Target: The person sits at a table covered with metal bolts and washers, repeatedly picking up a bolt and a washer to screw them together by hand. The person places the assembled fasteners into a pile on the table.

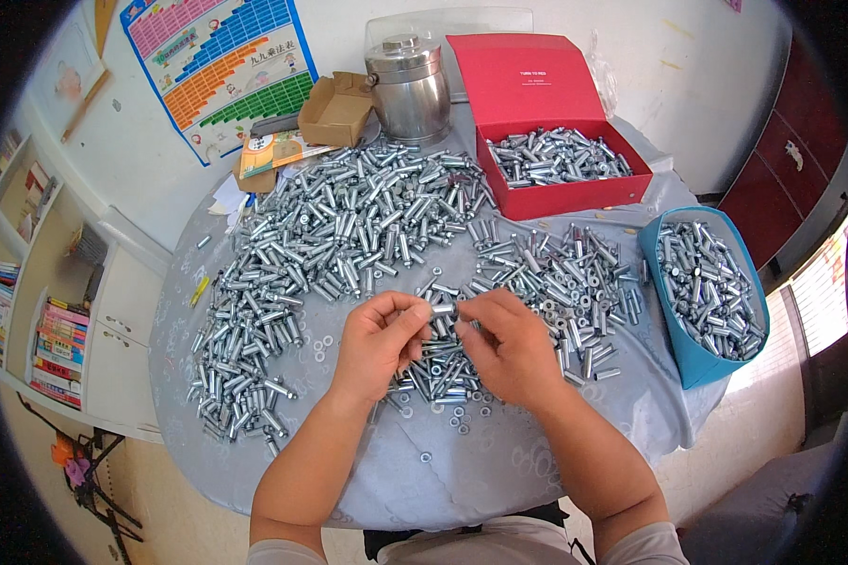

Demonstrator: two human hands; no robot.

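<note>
Head view: what could go wrong from here?

A drop, I'd say. The metal sleeve anchor point(442, 309) is short, smooth and round, and only fingertips hold it. If either pinch slackens, it could slip out and land among the loose anchors point(433, 363) just below, where it would be hard to pick out again.

Anything else?

Small parts could scatter. Loose nuts point(459, 420) lie on the grey tablecloth point(400, 485) near the wrists, and a sweeping forearm might push some toward the table's near edge. The big anchor heap point(367, 212) beyond the hands looks loosely piled too, so a knock could set pieces rolling.

And the teal bin point(693, 363)?

It's filled nearly to the rim with similar pieces and stands close to the table's right edge; a bump from an elbow might tip it.

Where is the held piece relative to the fingers?

It lies roughly crosswise between the two hands. The thumb and forefinger of the left hand point(383, 334) are closed on its left end, and the right hand point(509, 344) pinches the darker right end. The bright middle shows in the gap.

Is the right hand turning something there?

I can't tell; its fingertips partly hide that end.
</note>
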